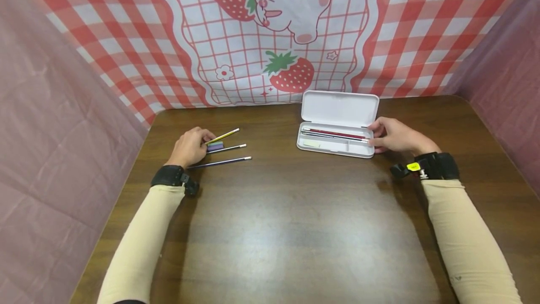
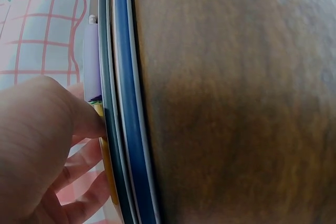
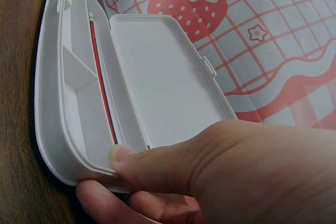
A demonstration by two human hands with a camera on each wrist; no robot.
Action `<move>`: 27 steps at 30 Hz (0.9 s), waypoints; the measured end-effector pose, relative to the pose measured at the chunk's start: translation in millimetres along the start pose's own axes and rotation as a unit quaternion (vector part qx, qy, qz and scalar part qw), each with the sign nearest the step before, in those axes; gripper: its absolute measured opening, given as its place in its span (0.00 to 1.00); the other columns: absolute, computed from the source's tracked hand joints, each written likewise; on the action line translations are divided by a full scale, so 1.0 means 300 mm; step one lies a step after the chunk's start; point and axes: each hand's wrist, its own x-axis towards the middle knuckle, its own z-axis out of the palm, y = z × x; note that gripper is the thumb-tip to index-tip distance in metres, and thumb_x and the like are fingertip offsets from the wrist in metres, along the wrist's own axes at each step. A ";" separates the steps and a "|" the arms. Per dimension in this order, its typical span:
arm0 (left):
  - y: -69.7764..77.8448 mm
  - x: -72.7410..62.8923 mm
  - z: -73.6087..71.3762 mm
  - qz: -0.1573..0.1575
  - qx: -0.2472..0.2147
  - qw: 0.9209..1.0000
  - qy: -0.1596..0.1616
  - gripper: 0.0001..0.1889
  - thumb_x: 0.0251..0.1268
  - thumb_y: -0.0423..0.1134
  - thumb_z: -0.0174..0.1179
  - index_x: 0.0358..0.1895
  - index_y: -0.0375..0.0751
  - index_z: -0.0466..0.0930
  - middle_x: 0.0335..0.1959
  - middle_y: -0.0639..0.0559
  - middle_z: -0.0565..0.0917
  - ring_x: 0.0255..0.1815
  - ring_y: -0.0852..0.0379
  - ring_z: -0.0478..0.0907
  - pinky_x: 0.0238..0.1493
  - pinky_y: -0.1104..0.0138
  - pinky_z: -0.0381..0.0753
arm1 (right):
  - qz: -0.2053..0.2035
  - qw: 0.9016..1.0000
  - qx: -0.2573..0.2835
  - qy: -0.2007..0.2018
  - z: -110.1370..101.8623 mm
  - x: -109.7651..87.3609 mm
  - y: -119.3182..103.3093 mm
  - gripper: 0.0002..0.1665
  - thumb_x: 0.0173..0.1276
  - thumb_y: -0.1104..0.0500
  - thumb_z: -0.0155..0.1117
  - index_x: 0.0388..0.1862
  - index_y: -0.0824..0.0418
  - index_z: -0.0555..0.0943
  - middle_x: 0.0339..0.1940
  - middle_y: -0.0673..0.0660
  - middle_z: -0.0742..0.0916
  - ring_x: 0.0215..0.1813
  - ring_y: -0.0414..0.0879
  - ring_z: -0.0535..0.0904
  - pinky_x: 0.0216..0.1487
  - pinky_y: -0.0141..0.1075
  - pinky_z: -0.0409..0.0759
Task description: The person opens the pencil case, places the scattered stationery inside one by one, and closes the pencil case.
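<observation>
At the left, my left hand pinches a yellow pencil between thumb and fingers. Beside it lies a small purple and blue block; its purple side is close to the thumb in the left wrist view. Two dark pencils lie nearer me on the table. My right hand grips the right end of a white pencil case, thumb over the rim and fingers underneath. Inside the case are a red pencil, a dark-striped pencil and a pale green block.
The case's lid stands raised, hinged along the far side. A divider splits its front compartment. The brown wooden table ends at a red-and-white strawberry cloth. Pink curtains hang at both sides.
</observation>
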 end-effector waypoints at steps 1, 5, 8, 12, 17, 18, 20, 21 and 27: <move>0.022 -0.009 -0.017 -0.001 -0.005 1.000 -0.004 0.21 0.66 0.27 0.59 0.56 0.47 0.92 0.48 0.46 0.88 0.48 0.44 0.85 0.46 0.47 0.82 | -0.001 1.000 0.001 0.000 0.001 -0.001 -0.001 0.29 0.81 0.69 0.68 0.72 0.80 0.69 0.54 0.74 0.82 0.42 0.48 0.86 0.41 0.30 0.92; 0.117 -0.047 -0.084 -0.012 -0.017 1.000 -0.017 0.20 0.67 0.26 0.57 0.56 0.41 0.92 0.49 0.41 0.88 0.49 0.40 0.85 0.49 0.44 0.83 | -0.003 1.000 0.006 -0.001 0.003 -0.003 -0.006 0.29 0.81 0.69 0.69 0.72 0.80 0.69 0.53 0.73 0.82 0.42 0.48 0.86 0.41 0.31 0.92; 0.144 -0.057 -0.103 -0.019 -0.015 1.000 -0.020 0.19 0.69 0.25 0.57 0.56 0.40 0.92 0.49 0.40 0.87 0.50 0.40 0.84 0.50 0.43 0.83 | -0.003 1.000 0.006 -0.003 0.003 -0.004 -0.006 0.29 0.81 0.69 0.69 0.72 0.80 0.69 0.53 0.73 0.82 0.42 0.48 0.86 0.41 0.31 0.92; 0.062 -0.026 -0.050 -0.018 -0.005 1.000 -0.013 0.20 0.69 0.26 0.59 0.56 0.46 0.92 0.48 0.45 0.87 0.49 0.44 0.84 0.48 0.47 0.82 | -0.005 1.000 0.005 -0.002 0.001 -0.004 -0.006 0.29 0.80 0.69 0.69 0.71 0.80 0.69 0.53 0.73 0.82 0.42 0.48 0.86 0.41 0.31 0.92; -0.012 0.000 -0.006 -0.007 0.007 1.000 -0.005 0.20 0.70 0.26 0.61 0.57 0.51 0.92 0.51 0.48 0.88 0.52 0.45 0.85 0.49 0.46 0.84 | -0.004 1.000 0.004 -0.001 -0.001 -0.002 -0.004 0.29 0.80 0.69 0.70 0.71 0.80 0.69 0.53 0.73 0.82 0.42 0.48 0.86 0.41 0.31 0.93; 0.001 -0.004 -0.018 -0.007 0.005 1.000 -0.006 0.20 0.71 0.26 0.61 0.57 0.50 0.92 0.52 0.47 0.89 0.54 0.43 0.86 0.50 0.44 0.85 | -0.004 1.000 0.005 -0.001 -0.002 -0.003 -0.004 0.29 0.80 0.69 0.70 0.71 0.80 0.69 0.53 0.73 0.82 0.42 0.48 0.86 0.42 0.31 0.93; 0.018 -0.010 -0.041 -0.004 -0.006 1.000 -0.007 0.19 0.73 0.27 0.60 0.58 0.48 0.92 0.54 0.46 0.89 0.57 0.42 0.87 0.52 0.42 0.86 | -0.004 1.000 0.004 -0.001 -0.002 -0.002 -0.002 0.29 0.80 0.69 0.70 0.71 0.80 0.69 0.53 0.73 0.82 0.43 0.48 0.86 0.42 0.31 0.93; 0.042 -0.019 -0.061 -0.006 -0.009 1.000 -0.007 0.19 0.73 0.26 0.60 0.59 0.47 0.92 0.55 0.44 0.89 0.58 0.39 0.87 0.53 0.41 0.86 | -0.004 1.000 0.004 -0.001 -0.002 -0.002 -0.001 0.29 0.80 0.69 0.69 0.71 0.80 0.69 0.53 0.73 0.82 0.43 0.48 0.86 0.42 0.31 0.93; 0.173 -0.056 -0.171 -0.021 0.002 1.000 -0.019 0.20 0.73 0.22 0.56 0.60 0.37 0.89 0.58 0.35 0.88 0.61 0.32 0.85 0.58 0.37 0.85 | -0.004 1.000 0.004 0.001 0.000 0.000 0.001 0.29 0.80 0.69 0.70 0.71 0.79 0.69 0.53 0.72 0.82 0.43 0.47 0.85 0.42 0.31 0.93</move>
